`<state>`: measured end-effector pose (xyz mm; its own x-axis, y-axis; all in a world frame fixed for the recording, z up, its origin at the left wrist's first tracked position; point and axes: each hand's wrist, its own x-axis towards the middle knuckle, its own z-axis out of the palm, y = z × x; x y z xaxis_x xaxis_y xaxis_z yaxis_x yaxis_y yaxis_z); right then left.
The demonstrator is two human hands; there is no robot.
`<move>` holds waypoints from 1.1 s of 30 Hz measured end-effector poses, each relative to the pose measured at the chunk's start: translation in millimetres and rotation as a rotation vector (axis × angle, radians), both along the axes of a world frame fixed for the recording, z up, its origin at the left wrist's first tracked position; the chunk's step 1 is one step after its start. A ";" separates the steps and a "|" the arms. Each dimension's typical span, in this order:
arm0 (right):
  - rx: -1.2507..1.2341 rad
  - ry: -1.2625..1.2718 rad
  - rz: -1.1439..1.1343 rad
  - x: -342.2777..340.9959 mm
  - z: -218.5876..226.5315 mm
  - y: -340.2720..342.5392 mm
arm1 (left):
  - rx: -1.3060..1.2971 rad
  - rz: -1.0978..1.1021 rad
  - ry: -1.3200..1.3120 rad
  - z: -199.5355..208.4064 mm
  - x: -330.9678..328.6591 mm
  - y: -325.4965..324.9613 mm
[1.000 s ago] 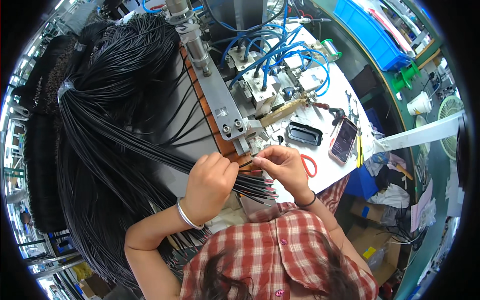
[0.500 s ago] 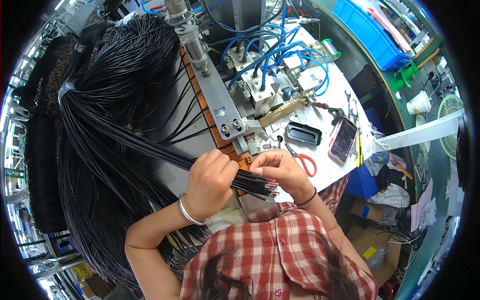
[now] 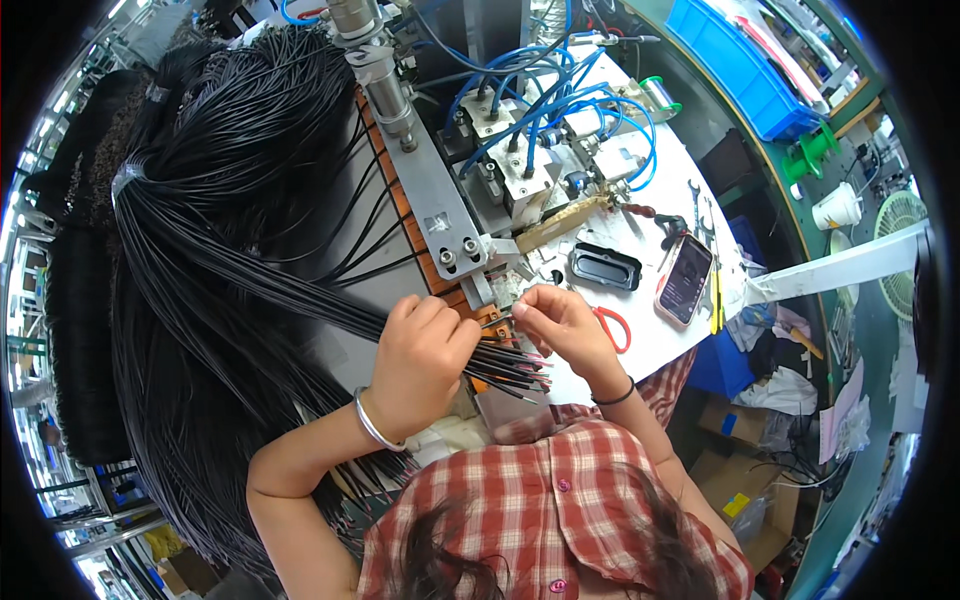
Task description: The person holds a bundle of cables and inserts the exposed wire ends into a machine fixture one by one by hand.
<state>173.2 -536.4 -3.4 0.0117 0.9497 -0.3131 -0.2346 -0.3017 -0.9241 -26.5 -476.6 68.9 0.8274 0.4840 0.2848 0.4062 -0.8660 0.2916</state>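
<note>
Factory clutter rings a white worktop [image 3: 646, 342] where a person's left hand [image 3: 425, 350] closes around a bundle of black cables [image 3: 315, 299], apparently to keep the loose ends gathered just right of that fist. Beside those ends, the right hand [image 3: 563, 335] brings thumb and forefinger together, seemingly on a single cable's tip, which the fingers hide. Just beyond the right hand, red-handled scissors [image 3: 622, 328] show only in part; the left fist masks the bundle's gripped stretch.
</note>
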 end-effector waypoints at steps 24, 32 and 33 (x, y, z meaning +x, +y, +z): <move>0.167 -0.010 -0.103 -11.9 14.4 -7.6 | -0.043 0.013 -0.022 6.9 1.3 -2.9; 0.139 0.239 0.040 -8.2 16.8 -4.2 | -0.018 -0.002 -0.001 6.8 -1.6 -2.7; 0.159 0.146 0.013 -7.5 18.1 -4.0 | -0.013 -0.004 0.006 6.2 -1.6 -2.8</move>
